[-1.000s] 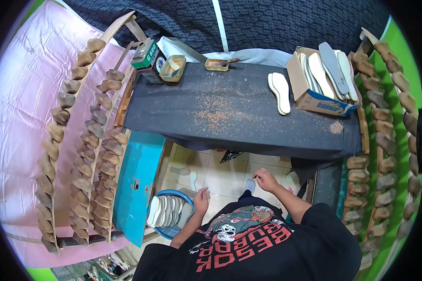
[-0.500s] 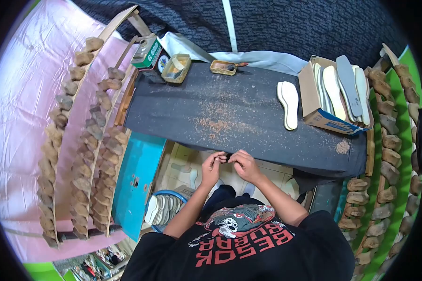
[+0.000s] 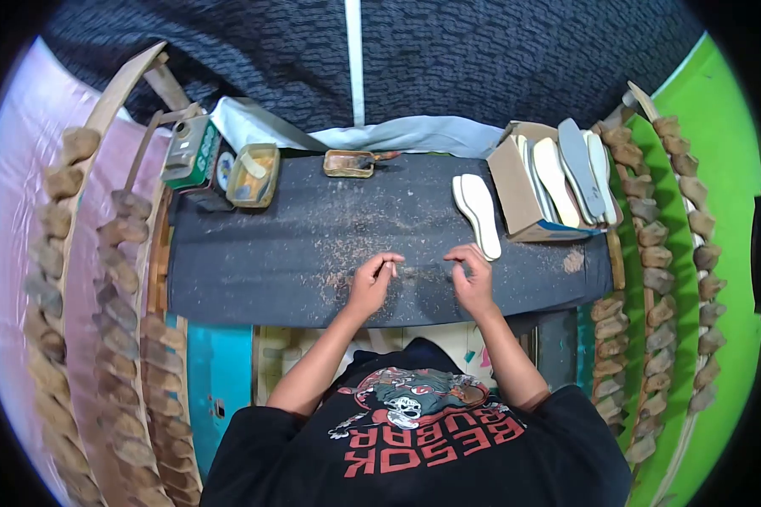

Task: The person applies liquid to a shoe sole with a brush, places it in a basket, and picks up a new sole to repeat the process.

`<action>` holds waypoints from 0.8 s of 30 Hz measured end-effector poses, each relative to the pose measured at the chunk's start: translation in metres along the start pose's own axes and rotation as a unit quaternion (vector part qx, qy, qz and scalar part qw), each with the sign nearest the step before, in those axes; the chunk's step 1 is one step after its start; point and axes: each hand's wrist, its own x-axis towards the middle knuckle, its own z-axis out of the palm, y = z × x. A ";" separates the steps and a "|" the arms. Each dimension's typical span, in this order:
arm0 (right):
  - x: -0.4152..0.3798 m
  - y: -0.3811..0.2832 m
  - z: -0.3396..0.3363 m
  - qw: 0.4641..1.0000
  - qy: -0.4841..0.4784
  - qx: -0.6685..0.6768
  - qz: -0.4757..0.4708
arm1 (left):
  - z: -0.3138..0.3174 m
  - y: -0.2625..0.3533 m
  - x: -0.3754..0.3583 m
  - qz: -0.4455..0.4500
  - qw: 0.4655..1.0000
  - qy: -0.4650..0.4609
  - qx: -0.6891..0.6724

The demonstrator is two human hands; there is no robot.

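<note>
My left hand [image 3: 372, 281] is over the near part of the dark cloth-covered table [image 3: 254, 253], beside scattered brown shavings [image 3: 338, 262]. Its fingers are bent but apart, and nothing shows in them. Across a gap, my right hand [image 3: 472, 280] is held with its fingers loosely curved and the thumb apart, also with no object visible. Just beyond it lies a small stack of white insoles [image 3: 477, 211], the nearest thing to that hand. A cardboard box [image 3: 509, 190] full of white and grey insoles stands farther right.
At the back left are a green metal can [image 3: 193, 156] and a yellowish tray [image 3: 254, 173]. A small tray [image 3: 347, 164] with a dark-tipped brush sits at the back middle. Racks of wooden shoe lasts [image 3: 118, 270] line both sides. Pale dust [image 3: 573, 260] lies near the right edge.
My hands were close together in front of the table's near edge; now they are apart and over the tabletop. The camera view has shifted, and the table appears squarer.
</note>
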 end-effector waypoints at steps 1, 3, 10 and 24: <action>0.004 -0.007 0.005 1.000 -0.017 -0.014 0.000 | 0.000 -0.002 0.010 -0.014 1.000 -0.018 -0.012; 0.002 -0.010 0.021 0.999 -0.003 -0.043 0.007 | 0.004 -0.008 0.026 -0.036 0.997 -0.058 -0.044; -0.004 0.048 0.001 0.980 0.000 -0.138 0.141 | 0.046 -0.022 0.067 -0.150 0.970 -0.146 -0.126; -0.007 0.122 -0.043 0.935 -0.014 -0.248 0.254 | 0.165 -0.042 0.151 -0.194 0.953 -0.217 -0.082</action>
